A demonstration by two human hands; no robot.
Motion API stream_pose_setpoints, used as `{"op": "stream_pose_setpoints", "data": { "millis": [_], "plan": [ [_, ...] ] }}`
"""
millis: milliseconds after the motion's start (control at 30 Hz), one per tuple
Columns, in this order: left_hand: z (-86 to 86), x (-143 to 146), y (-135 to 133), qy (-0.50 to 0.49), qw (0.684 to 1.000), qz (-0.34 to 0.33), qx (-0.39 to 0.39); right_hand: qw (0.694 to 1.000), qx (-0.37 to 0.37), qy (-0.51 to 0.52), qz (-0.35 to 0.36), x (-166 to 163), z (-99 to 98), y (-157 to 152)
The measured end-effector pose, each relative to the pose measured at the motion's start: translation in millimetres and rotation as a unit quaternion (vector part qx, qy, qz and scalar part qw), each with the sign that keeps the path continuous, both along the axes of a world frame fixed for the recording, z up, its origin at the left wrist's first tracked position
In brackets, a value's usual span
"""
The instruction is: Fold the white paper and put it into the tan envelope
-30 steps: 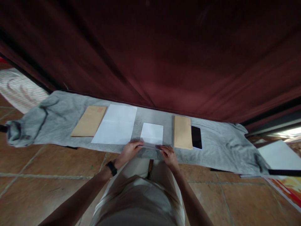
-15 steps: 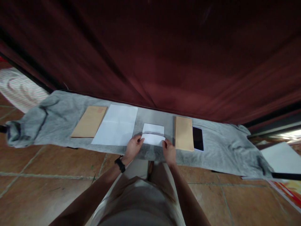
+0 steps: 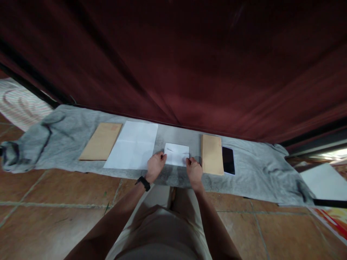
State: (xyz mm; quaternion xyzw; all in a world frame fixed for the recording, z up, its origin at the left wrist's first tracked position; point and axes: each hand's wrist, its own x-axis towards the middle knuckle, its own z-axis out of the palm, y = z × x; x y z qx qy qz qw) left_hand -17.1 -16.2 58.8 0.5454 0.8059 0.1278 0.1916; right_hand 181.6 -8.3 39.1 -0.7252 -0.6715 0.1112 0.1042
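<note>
A white sheet of paper (image 3: pixel 176 154), partly folded, lies on the grey cloth in front of me. Its near part is turned up toward the far edge, and a thin crease shadow crosses it. My left hand (image 3: pixel 156 166) pinches its left side between thumb and fingers. On the opposite side, my right hand (image 3: pixel 194 170) pinches the right edge, fingers curled. A stack of brown envelopes (image 3: pixel 212 154) lies just right of my right hand. Left of my left hand lies a flat stack of larger white paper (image 3: pixel 133 145) with faint creases.
Another brown envelope (image 3: pixel 101 141) lies at the far left of the paper. A dark-screened phone (image 3: pixel 228 160) sits beside the right envelopes. The grey cloth (image 3: pixel 257 169) covers a narrow bench against a dark red hanging fabric (image 3: pixel 173 79). Tiled floor (image 3: pixel 67 187) shows below.
The near flap of the paper has gone down and away from me, now lying nearly flat over the far part. Both hands still hold its sides.
</note>
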Motion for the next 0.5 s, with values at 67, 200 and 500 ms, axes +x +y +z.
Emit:
{"op": "stream_pose_setpoints", "data": {
  "millis": [67, 200, 500],
  "plan": [
    [1.9, 0, 4, 0.004, 1.0, 0.007, -0.014, 1.0, -0.001, -0.006, 0.001, -1, 0.7, 3],
    [1.2, -4, 14, -0.027, 0.999, 0.023, -0.021, 1.0, -0.005, -0.028, 0.004, -4, 4.1, 9],
    [-4.4, -19, 10, -0.158, 0.987, -0.014, 0.012, 0.998, -0.038, -0.043, -0.008, -8, 6.9, 17]
  ]
}}
